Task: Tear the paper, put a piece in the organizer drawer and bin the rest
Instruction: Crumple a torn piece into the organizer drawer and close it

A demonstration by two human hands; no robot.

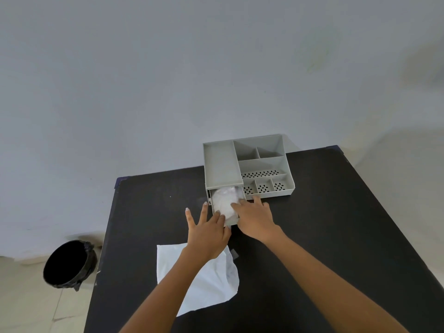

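A grey desk organizer [223, 164] stands at the far side of the black table [336, 224]. Its drawer [211, 198] is pulled out at the front left and holds a crumpled white paper piece [224, 204]. My right hand [254, 218] lies flat on that piece, fingers spread, pressing it into the drawer. At the drawer's front edge is my left hand [206, 229], fingers apart, thumb and forefinger touching the front. A larger white torn sheet [211, 282] lies flat on the table beneath my left forearm.
A round black bin [69, 264] with a black liner stands on the pale floor, left of the table and below its edge. The organizer's open compartments hold nothing. A plain grey wall rises behind the table.
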